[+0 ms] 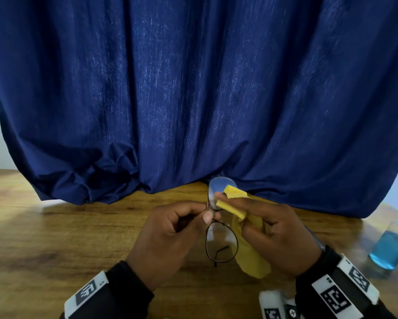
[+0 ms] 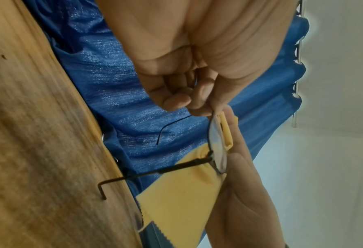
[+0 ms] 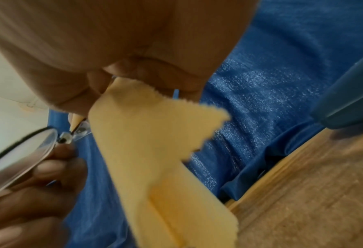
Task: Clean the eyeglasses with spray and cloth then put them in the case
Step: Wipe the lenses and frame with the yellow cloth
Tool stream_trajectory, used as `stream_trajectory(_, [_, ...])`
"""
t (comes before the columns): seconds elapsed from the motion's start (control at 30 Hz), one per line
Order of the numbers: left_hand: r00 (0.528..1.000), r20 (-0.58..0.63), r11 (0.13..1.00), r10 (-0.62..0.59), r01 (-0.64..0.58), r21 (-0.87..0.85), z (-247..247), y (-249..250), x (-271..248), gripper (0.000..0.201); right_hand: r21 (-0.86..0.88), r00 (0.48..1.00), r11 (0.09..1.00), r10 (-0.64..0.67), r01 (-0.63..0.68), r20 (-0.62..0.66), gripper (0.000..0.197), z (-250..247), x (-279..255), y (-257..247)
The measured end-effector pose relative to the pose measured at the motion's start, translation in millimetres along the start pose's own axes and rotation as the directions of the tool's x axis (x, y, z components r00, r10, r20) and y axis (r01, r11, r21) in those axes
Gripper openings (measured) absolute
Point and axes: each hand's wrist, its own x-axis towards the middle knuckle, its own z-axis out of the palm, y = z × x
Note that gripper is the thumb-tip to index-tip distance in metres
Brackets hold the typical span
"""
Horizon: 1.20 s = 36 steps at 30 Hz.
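Left hand [image 1: 168, 238] pinches glasses [image 1: 221, 240] at the bridge; right hand [image 1: 278, 236] pinches yellow cloth [image 1: 232, 203] over the far lens. Spray bottle [image 1: 391, 247] stands right on table [image 1: 55, 226].

Left hand [image 1: 170, 236] above the wooden table's near edge, back of the hand upward, fingers curled; thumb and forefinger pinch the eyeglasses [image 1: 219, 226] at the bridge between the two lenses. The left wrist view shows the remaining fingers [image 2: 172, 94] folded into the palm. Right hand [image 1: 276, 236] beside it, just to the right, its thumb and forefinger extended toward the far lens, holding the yellow cloth [image 1: 233, 204] folded over that lens's edge; the rest of the cloth passes beneath the palm. Both forearms enter from the near edge in dark sleeves, each wrist wearing a band with black-and-white markers.
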Motion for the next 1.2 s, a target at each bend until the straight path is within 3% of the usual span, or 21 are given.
stream_trajectory(0.17, [0.996, 0.083, 0.997, 0.011, -0.017, 0.072, 5, -1, -3, 0.016, -0.039, 1.000, 0.999, -0.008, 0.009, 0.018, 0.077, -4, 1, -3])
stream_trajectory(0.43, [1.000, 0.021, 0.999, 0.014, -0.015, 0.047, -5, 1, 0, 0.019, -0.041, 0.996, 0.999, -0.030, 0.033, 0.079, 0.068, -2, 1, -3])
stream_trajectory(0.5, [1.000, 0.019, 0.999, 0.021, -0.022, 0.043, -4, 3, -1, 0.020, -0.052, 1.000, 0.999, -0.014, 0.015, 0.014, 0.077, -5, 1, -4])
stream_trajectory(0.6, [1.000, -0.005, 0.999, 0.015, -0.015, 0.033, -1, 4, -2, 0.021, 0.012, 0.977, 0.999, 0.053, -0.051, -0.207, 0.096, -10, 2, 2])
stream_trajectory(0.7, [0.999, -0.045, 0.999, -0.010, 0.012, 0.033, -4, -2, 1, 0.017, 0.092, 0.937, 0.983, 0.179, -0.159, -0.299, 0.097, -12, 4, 14])
stream_trajectory(0.83, [0.998, -0.064, 0.998, -0.027, 0.030, 0.055, -5, -6, 3, 0.014, 0.045, 0.911, 0.955, 0.292, -0.292, -0.290, 0.075, -9, 4, 23])
stream_trajectory(0.93, [0.999, -0.052, 0.996, -0.015, 0.020, 0.085, -5, -7, 3, 0.014, 0.194, 0.871, 0.946, 0.316, -0.259, -0.375, 0.020, -6, 6, 23])
stream_trajectory(0.97, [0.999, -0.046, 0.996, -0.014, 0.018, 0.088, -4, -7, 2, 0.014, 0.227, 0.859, 0.942, 0.322, -0.248, -0.399, 0.012, -5, 6, 22])
stream_trajectory(1.03, [1.000, -0.026, 0.995, -0.010, 0.013, 0.095, -2, -6, 1, 0.014, 0.198, 0.839, 0.954, 0.292, -0.224, -0.459, 0.012, -6, 4, 18])
stream_trajectory(1.2, [1.000, 0.018, 0.996, 0.007, -0.009, 0.091, 2, -4, -1, 0.013, -0.013, 0.805, 0.997, 0.049, -0.070, -0.591, 0.019, -15, 2, 3])
